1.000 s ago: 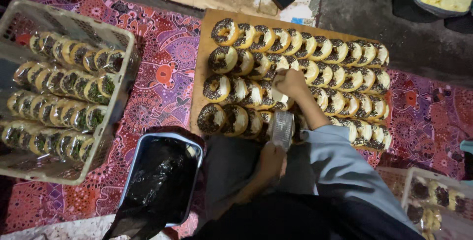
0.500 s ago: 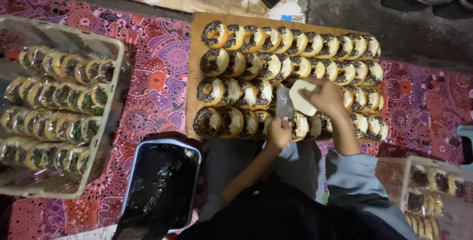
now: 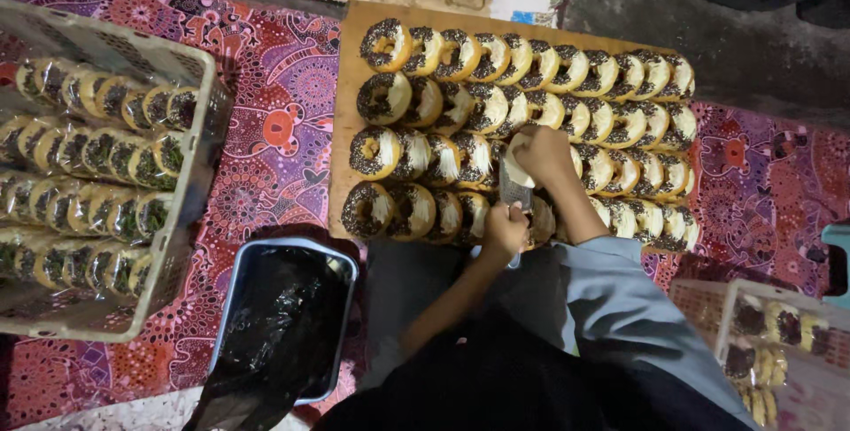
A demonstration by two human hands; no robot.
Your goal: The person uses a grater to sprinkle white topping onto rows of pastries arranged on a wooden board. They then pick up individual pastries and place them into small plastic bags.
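Now the left hand point(image 3: 503, 229) is clenched on a grater point(image 3: 515, 194) over the near rows of doughnuts point(image 3: 460, 157) on the board point(image 3: 347, 86); the right hand point(image 3: 542, 153) grasps a pale block point(image 3: 516, 169) against it, crate point(image 3: 190, 219) left, tub point(image 3: 341, 325) near

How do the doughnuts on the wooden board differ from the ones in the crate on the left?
The doughnuts on the wooden board lie bare and unwrapped; those in the white crate sit in clear wrappers. The board's rows lie open under the right hand and left hand; the crate's are walled in, untouched. Both stand overlapping in rows, with dark sprinkles.
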